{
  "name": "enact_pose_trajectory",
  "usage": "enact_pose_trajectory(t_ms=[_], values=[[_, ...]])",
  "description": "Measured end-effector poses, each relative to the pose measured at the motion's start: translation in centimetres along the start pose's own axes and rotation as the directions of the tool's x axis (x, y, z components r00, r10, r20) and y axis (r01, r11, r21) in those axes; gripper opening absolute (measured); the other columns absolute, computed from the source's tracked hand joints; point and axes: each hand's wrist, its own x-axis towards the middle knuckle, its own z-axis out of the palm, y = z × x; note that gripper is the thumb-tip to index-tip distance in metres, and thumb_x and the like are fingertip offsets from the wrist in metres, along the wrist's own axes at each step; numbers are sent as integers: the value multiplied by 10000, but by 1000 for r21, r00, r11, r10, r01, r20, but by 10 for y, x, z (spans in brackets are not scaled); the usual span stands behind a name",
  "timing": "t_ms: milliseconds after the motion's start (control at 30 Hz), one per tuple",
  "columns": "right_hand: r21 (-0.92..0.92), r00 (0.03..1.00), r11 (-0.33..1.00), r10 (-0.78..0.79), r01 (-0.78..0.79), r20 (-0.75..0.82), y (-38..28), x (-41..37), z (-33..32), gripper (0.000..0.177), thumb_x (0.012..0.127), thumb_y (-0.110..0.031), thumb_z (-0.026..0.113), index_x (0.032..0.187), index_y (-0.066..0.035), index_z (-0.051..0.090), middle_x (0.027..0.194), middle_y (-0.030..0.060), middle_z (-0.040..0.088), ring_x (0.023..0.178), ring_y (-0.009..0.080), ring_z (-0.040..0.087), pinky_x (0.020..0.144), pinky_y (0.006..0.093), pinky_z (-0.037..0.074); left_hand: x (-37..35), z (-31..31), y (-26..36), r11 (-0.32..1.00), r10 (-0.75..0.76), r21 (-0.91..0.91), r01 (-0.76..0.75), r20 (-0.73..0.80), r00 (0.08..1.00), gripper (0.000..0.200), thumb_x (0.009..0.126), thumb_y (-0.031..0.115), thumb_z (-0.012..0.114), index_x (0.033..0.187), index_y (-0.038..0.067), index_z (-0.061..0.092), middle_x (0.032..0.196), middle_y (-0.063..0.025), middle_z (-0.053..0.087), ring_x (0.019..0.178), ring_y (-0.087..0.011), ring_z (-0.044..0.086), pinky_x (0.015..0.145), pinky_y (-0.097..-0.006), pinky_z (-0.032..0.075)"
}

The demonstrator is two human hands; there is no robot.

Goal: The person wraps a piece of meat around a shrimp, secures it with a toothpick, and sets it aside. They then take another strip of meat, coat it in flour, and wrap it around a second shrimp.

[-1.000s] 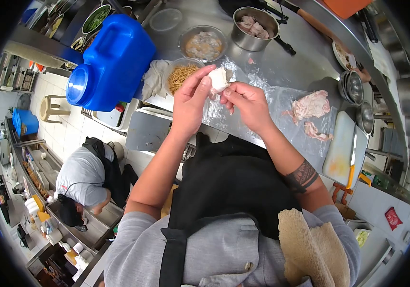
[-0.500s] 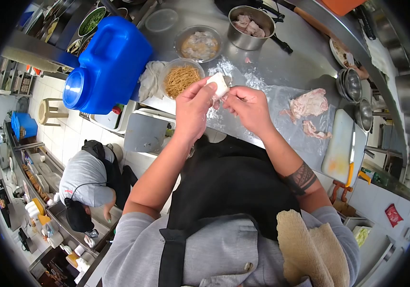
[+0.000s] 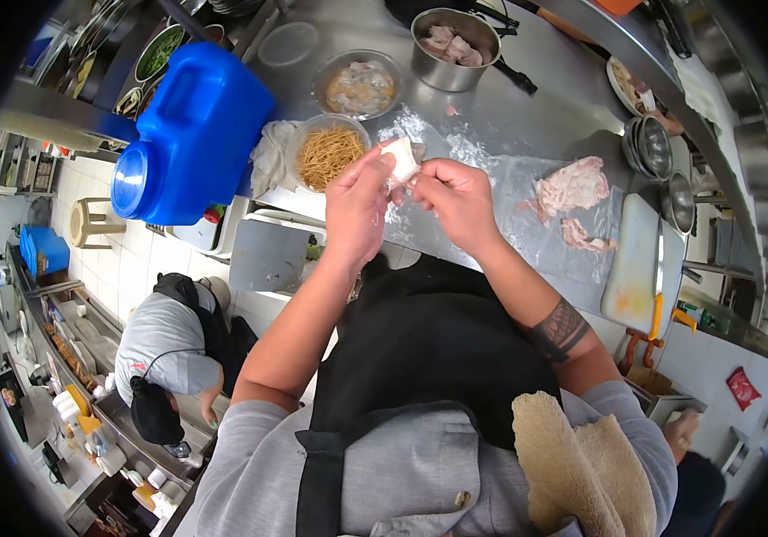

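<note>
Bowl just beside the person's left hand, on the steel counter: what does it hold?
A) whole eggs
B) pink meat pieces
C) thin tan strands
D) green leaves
C: the bowl next to the left hand is filled with thin tan strands. The pink meat pieces sit in the steel pot farther back, while the left hand and the right hand pinch a white piece.
</note>
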Motion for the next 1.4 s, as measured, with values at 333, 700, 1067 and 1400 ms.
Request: enact_pose_trajectory(t_ms=[333, 700, 1067, 1400], values=[[411, 986, 911, 28, 42, -162, -43, 93, -62, 151, 992, -145, 717, 1008, 4, 710, 803, 39, 660, 664, 112, 589, 581, 283, 457, 4, 1, 1, 973, 4, 229, -29, 109, 994, 656, 1121, 361, 533, 1644, 19, 333, 1418, -232, 631, 1026, -236, 707, 915, -384, 575], [-443, 890, 879, -51, -176, -454, 85, -39, -142, 147, 906, -169, 736, 941, -29, 763, 799, 110, 733, 714, 211, 699, 668, 364, 541, -21, -52, -15, 922, -161, 353, 157, -19, 987, 352, 1086, 164, 603, 1370, -42, 617, 1185, -140, 723, 892, -156, 677, 811, -299, 537], [-752, 650, 533, -420, -389, -633, 123, -175, -259, 323, 845, 23, 647, 1129, -74, 764, 1182, 186, 736, 1103, 365, 694, 973, 441, 539, -8, 13, -80, 707, -395, 699, 110, 261, 881, 276, 1035, 155, 662, 1235, -33, 694, 1058, -89, 748, 895, -140, 672, 813, -287, 530], [-864, 888, 279, -72, -420, -455, 84, -163, -338, 144, 848, -30, 708, 971, -97, 741, 1068, 135, 748, 1111, 366, 673, 1008, 464, 506, -24, 88, -150, 612, -435, 790, -20, 358, 826, 246, 1027, 153, 697, 1213, -8, 722, 984, -50, 747, 885, -115, 658, 809, -285, 534]])
